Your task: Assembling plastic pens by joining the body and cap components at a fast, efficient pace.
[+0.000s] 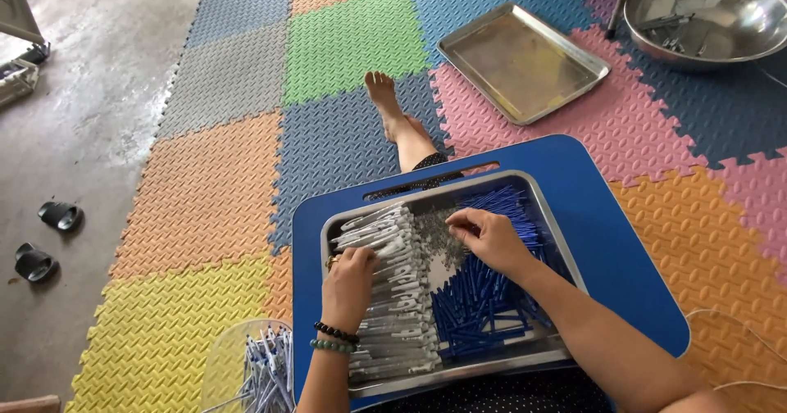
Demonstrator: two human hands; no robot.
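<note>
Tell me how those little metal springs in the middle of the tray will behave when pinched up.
The springs look tiny and thin, so probably very light. They lie in a tangled heap, so several may lift together. The right hand pinches at them with its fingertips; they may slip from a loose grip. The left hand rests on the white pen barrels.

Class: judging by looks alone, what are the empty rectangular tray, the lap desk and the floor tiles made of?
Empty rectangular tray: likely stainless steel, dull silvery sheen. Blue lap desk: probably plastic, smooth, evenly coloured. Coloured interlocking floor tiles: apparently foam, with embossed texture and jigsaw edges.
</note>
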